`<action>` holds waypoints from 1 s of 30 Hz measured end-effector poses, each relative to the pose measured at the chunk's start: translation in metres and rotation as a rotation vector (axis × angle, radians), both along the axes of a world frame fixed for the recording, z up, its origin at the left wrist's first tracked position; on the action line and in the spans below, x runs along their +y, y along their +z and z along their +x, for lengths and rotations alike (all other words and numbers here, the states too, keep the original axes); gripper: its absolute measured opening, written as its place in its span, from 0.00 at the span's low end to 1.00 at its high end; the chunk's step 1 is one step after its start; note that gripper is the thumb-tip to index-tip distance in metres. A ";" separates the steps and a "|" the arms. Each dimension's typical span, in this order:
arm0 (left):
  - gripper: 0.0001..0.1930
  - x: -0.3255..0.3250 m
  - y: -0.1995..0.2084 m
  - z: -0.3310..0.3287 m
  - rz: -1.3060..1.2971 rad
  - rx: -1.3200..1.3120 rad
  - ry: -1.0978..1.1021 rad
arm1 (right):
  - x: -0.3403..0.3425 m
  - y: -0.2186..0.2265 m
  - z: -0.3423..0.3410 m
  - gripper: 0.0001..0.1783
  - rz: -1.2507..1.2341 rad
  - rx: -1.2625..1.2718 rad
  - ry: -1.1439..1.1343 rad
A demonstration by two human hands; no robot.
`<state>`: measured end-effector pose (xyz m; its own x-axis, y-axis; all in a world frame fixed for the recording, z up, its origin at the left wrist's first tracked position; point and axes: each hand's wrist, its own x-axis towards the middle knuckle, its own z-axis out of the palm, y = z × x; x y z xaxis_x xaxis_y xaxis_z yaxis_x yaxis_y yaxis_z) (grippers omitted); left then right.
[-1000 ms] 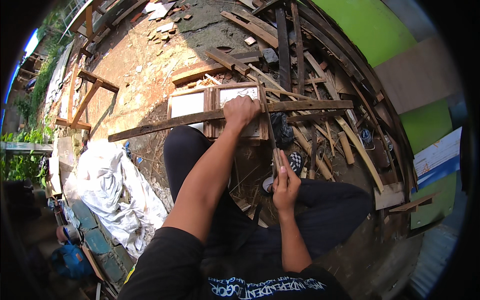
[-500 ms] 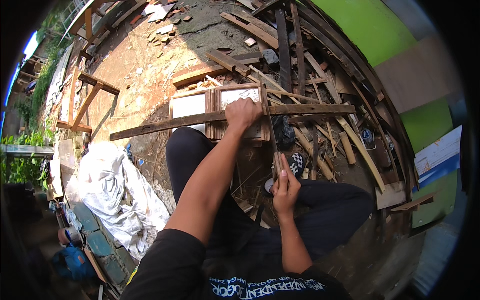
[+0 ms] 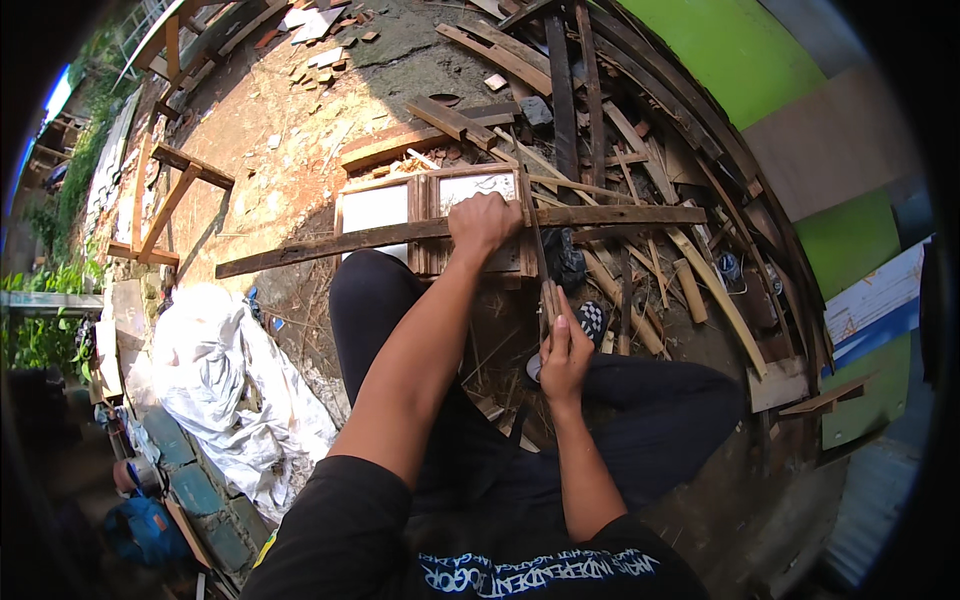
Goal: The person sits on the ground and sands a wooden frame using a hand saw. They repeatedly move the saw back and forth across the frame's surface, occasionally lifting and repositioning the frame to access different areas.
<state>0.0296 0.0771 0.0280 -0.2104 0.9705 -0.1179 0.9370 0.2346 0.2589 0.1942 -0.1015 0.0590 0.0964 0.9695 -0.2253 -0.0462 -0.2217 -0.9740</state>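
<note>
A long, weathered wooden beam (image 3: 345, 243) lies crosswise over a wooden frame with pale panels (image 3: 375, 208). My left hand (image 3: 485, 222) is closed over the beam, right of its middle, and presses it against the frame. Just right of that hand, a handsaw (image 3: 541, 250), seen nearly edge-on, crosses the beam, pointing away from me. My right hand (image 3: 567, 352) grips the saw's wooden handle, nearer to my body. The blade's teeth, and how deep it sits in the wood, cannot be made out.
Scrap planks and sticks (image 3: 610, 130) are piled at the right and far side. A white cloth (image 3: 235, 390) lies at the left, with a small wooden trestle (image 3: 180, 200) beyond it. My checkered shoe (image 3: 592, 322) is close to the saw handle.
My right hand and the saw have slid forward, away from my body, so more blade reaches past the beam. My left hand keeps its place on the beam. The view has shifted slightly.
</note>
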 end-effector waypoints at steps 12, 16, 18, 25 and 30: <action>0.25 0.000 0.003 -0.001 0.037 0.003 0.001 | -0.073 -0.006 0.012 0.26 -0.035 0.124 -0.040; 0.25 0.002 0.008 -0.002 -0.046 -0.021 -0.001 | -0.016 -0.017 -0.002 0.23 0.012 0.017 -0.037; 0.26 0.000 0.009 -0.002 -0.042 -0.026 0.023 | -0.041 -0.002 0.011 0.23 -0.034 0.048 -0.015; 0.25 0.000 0.011 0.002 -0.007 -0.033 0.035 | -0.105 0.010 0.032 0.25 -0.038 -0.005 -0.017; 0.25 -0.003 0.001 0.000 -0.008 -0.012 0.011 | -0.020 -0.028 0.008 0.24 -0.026 0.041 0.045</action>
<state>0.0294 0.0738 0.0292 -0.2197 0.9671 -0.1281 0.9312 0.2471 0.2681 0.2017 -0.1218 0.0312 0.0429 0.9665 -0.2531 -0.0753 -0.2495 -0.9654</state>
